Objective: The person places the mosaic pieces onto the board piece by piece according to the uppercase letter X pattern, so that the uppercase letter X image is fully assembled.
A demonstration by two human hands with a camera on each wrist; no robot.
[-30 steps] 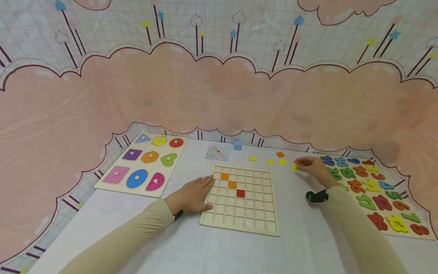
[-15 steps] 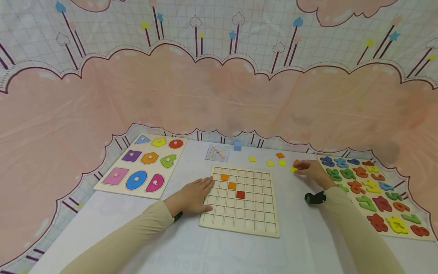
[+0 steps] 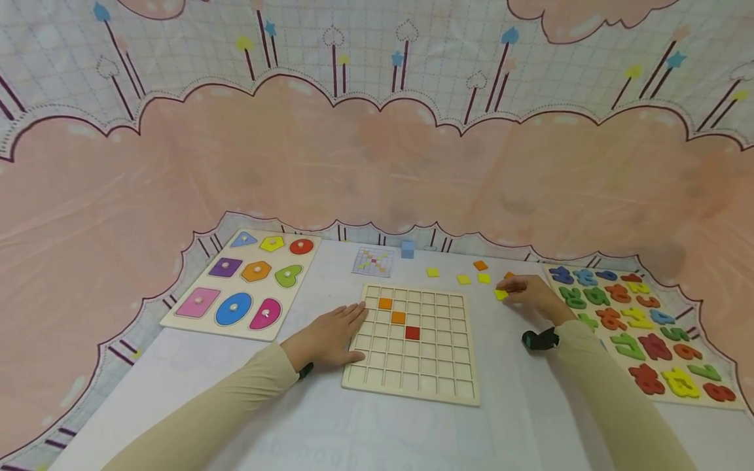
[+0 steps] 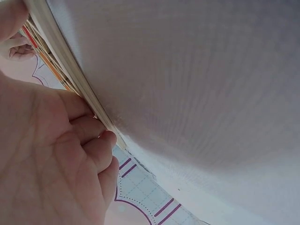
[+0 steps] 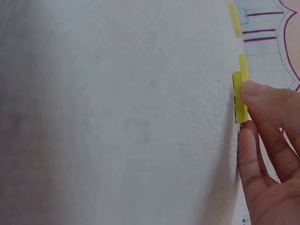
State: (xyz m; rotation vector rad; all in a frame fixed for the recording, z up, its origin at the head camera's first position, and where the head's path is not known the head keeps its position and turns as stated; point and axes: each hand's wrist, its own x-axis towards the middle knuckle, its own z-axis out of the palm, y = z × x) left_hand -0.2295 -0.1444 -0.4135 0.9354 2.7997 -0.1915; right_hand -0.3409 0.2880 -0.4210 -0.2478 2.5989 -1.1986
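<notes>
A square wooden grid board point(image 3: 438, 366) lies on the white table, with two orange tiles point(image 3: 385, 303) and a red tile point(image 3: 412, 333) set along a diagonal. My left hand point(image 3: 325, 337) rests on its left edge, thumb and fingers spread along the rim. In the left wrist view the fingers touch the board's side point(image 4: 82, 86). To the right of the board, my right hand point(image 3: 533, 294) pinches a yellow square tile point(image 5: 240, 101) between thumb and fingers, close to the tabletop. An orange tile point(image 3: 510, 275) lies partly hidden just behind that hand.
Several yellow tiles point(image 3: 432, 272) and an orange tile point(image 3: 480, 265) lie behind the board. A pattern card point(image 3: 374, 261) and blue cube point(image 3: 408, 249) are at the back. A shape puzzle point(image 3: 283, 261) stands left, a colourful number-and-letter board point(image 3: 612, 360) right.
My right hand has moved slightly left and toward me, drawing the yellow tile away from the orange one behind it. The left hand stays on the board.
</notes>
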